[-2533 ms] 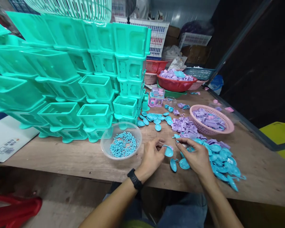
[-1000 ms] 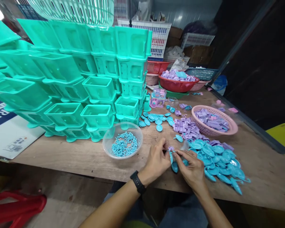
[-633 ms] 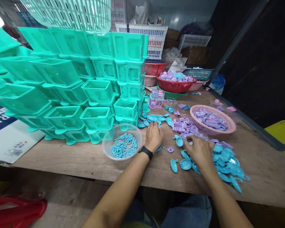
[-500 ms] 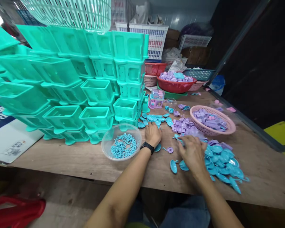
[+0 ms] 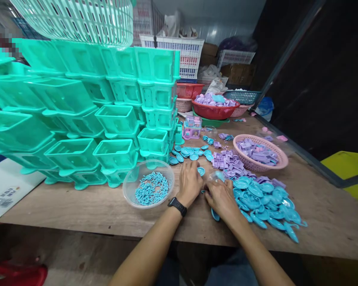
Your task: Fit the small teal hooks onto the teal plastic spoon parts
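Note:
My left hand (image 5: 190,183), with a black watch on its wrist, is closed with its fingertips at a small blue oval dish (image 5: 201,171). Just to its right is my right hand (image 5: 223,197), its fingers bent around what looks like a small clear plastic bag (image 5: 217,176) with something blue in or under it. A blue dish (image 5: 215,214) is partly covered by the right hand. Beside that hand spreads a heap of blue dishes (image 5: 265,200). More blue dishes (image 5: 189,151) lie beyond my left hand. What both sets of fingertips grip is partly hidden.
A clear bowl (image 5: 127,194) of small blue hooked pieces stands left of my hands. Stacked green boxes (image 5: 116,149) rise behind it. Purple parts (image 5: 226,161) and a pink basket (image 5: 282,163) of purple pieces are on the right. A red basket (image 5: 214,111) stands farther back.
My right hand has moved left, close to my left hand, and the clear plastic has shifted with it. More blue dishes show where it was. My left hand has drawn back slightly.

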`<control>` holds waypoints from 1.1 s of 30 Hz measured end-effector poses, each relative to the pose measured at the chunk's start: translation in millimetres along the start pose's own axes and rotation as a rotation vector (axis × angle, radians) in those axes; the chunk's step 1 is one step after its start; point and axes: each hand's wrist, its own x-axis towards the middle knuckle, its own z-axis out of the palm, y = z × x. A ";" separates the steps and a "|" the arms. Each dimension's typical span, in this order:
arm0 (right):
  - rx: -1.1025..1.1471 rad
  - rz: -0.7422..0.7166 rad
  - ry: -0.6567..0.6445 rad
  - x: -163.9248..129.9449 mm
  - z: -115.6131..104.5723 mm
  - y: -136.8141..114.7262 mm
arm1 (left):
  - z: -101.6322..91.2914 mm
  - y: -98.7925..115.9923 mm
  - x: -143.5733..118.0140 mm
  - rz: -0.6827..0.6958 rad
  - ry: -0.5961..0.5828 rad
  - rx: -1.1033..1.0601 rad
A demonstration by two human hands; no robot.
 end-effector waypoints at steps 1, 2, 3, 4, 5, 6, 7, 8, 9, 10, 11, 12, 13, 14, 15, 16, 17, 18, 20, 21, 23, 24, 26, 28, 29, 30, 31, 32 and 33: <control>0.014 -0.007 -0.016 -0.8 -0.2 -0.2 | -0.1 -0.8 -4.1 0.007 0.025 -0.047; 0.029 -0.010 -0.036 -1.0 -0.6 -0.7 | 0.0 -1.6 -8.1 0.008 0.043 -0.098; 0.043 -0.007 -0.060 -0.4 -1.2 -1.4 | 0.3 -2.2 -12.1 0.010 0.060 -0.152; 0.051 -0.001 -0.085 0.8 -2.2 -2.2 | 0.6 -2.7 -16.1 0.014 0.078 -0.209; 0.055 0.002 -0.108 2.5 -3.6 -3.2 | 0.8 -3.0 -20.5 0.021 0.099 -0.264; 0.055 0.003 -0.128 4.4 -5.4 -4.1 | 0.6 -3.0 -25.2 0.029 0.123 -0.314; 0.052 -0.002 -0.143 6.5 -7.4 -4.9 | 0.1 -2.7 -30.4 0.037 0.149 -0.358; 0.050 -0.012 -0.153 8.4 -9.4 -5.7 | -1.1 -2.3 -36.1 0.043 0.176 -0.394; 0.048 -0.024 -0.159 10.1 -11.4 -6.4 | -2.7 -1.7 -42.2 0.045 0.202 -0.420; 0.050 -0.038 -0.163 11.6 -13.0 -7.1 | -4.9 -1.1 -48.7 0.047 0.229 -0.434; 0.053 -0.055 -0.168 12.9 -14.2 -7.6 | -7.5 -0.5 -55.3 0.053 0.258 -0.437; 0.057 -0.070 -0.173 14.1 -14.9 -8.1 | -10.3 -0.1 -62.0 0.063 0.289 -0.432; 0.060 -0.083 -0.178 15.1 -15.1 -8.4 | -13.2 0.2 -68.3 0.080 0.319 -0.424; 0.062 -0.092 -0.182 15.9 -14.9 -8.6 | -16.0 0.2 -74.3 0.103 0.345 -0.419; 0.062 -0.097 -0.184 16.7 -14.2 -8.5 | -18.7 0.1 -79.8 0.128 0.363 -0.422; 0.059 -0.099 -0.183 17.3 -13.2 -8.3 | -20.9 -0.3 -84.5 0.150 0.367 -0.435; 0.056 -0.098 -0.179 17.7 -12.0 -7.8 | -22.8 -0.9 -88.6 0.158 0.358 -0.460; 0.053 -0.095 -0.174 18.0 -10.8 -7.0 | -24.1 -1.6 -91.9 0.150 0.338 -0.493; 0.053 -0.085 -0.159 18.0 -8.8 -4.6 | -25.0 -3.7 -96.4 0.071 0.272 -0.571; 0.057 -0.080 -0.150 17.6 -8.1 -2.9 | -24.7 -4.9 -97.6 0.007 0.231 -0.612; 0.072 -0.074 -0.129 16.3 -8.0 1.8 | -23.0 -7.4 -97.9 -0.142 0.149 -0.712; 0.075 -0.072 -0.123 15.2 -8.5 4.9 | -21.8 -8.6 -97.2 -0.216 0.112 -0.769; 0.125 -0.058 -0.079 11.9 -10.4 11.9 | -19.3 -10.5 -94.2 -0.341 0.052 -0.897; 0.301 -0.022 0.039 6.7 -12.9 18.7 | -17.2 -11.3 -90.3 -0.434 0.014 -1.011; 0.429 0.006 0.120 3.3 -14.1 21.1 | -16.5 -11.3 -88.3 -0.467 0.000 -1.051; 0.568 0.041 0.201 -0.5 -15.1 22.7 | -16.1 -10.8 -86.6 -0.490 -0.011 -1.083; 0.698 0.081 0.264 -4.7 -15.9 23.1 | -16.0 -10.1 -85.2 -0.504 -0.018 -1.107; 0.805 0.121 0.295 -8.9 -16.4 22.3 | -16.1 -9.1 -84.3 -0.506 -0.021 -1.119; 0.894 0.159 0.301 -13.1 -16.6 20.6 | -16.3 -8.0 -83.8 -0.499 -0.020 -1.122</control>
